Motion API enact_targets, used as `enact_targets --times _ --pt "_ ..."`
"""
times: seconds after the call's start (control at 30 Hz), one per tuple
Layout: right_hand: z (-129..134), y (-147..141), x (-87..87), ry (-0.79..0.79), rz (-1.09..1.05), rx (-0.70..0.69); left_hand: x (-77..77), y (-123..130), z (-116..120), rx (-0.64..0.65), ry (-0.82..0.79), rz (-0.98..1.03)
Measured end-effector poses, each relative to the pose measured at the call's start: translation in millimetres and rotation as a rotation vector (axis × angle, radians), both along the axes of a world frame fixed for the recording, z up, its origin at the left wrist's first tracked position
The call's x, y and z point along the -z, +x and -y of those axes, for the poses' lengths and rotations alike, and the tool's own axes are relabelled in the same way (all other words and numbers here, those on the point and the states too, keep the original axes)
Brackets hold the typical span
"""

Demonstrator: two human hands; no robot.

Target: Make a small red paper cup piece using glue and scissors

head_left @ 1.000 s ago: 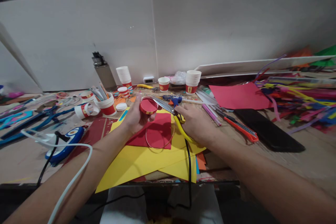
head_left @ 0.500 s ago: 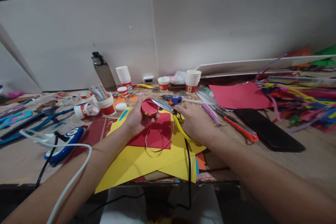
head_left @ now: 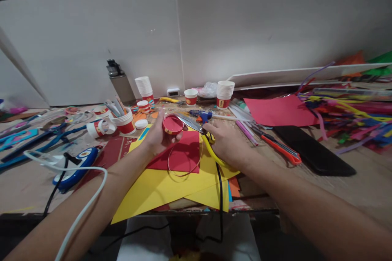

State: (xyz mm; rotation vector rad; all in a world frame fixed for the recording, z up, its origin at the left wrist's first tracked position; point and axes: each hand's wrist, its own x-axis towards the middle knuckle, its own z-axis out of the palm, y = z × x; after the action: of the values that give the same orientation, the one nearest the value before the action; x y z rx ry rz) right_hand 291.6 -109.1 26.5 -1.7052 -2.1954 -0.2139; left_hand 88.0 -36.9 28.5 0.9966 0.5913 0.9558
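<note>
Above red paper (head_left: 186, 157), grasps red cup piece (head_left: 173, 126) with left hand (head_left: 157, 137); grips scissors (head_left: 192, 123) with right hand (head_left: 228, 142), aimed left at far-right rim.

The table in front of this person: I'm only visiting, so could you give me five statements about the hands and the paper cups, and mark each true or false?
1. The right hand holds metal scissors with yellow handles. True.
2. The left hand holds a shallow, round red piece. True.
3. Both hands grip that red piece. False: only the left hand holds it.
4. A single red-and-white paper cup stands between two stacks of similar paper cups. True.
5. That single cup is upside down. False: its open end faces up.
</note>
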Motion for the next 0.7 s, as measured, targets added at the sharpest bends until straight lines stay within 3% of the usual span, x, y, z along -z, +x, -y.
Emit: enact_targets --times 0.3,0.7 --pt "1.2 -1.0 -1.8 -0.015 0.015 0.040 3.1 4.9 1.6 -0.064 -0.013 0.136" --pt "2.3 -2.3 -1.9 -0.021 0.030 0.034 -2.8 2.0 -0.3 -0.110 0.000 0.078"
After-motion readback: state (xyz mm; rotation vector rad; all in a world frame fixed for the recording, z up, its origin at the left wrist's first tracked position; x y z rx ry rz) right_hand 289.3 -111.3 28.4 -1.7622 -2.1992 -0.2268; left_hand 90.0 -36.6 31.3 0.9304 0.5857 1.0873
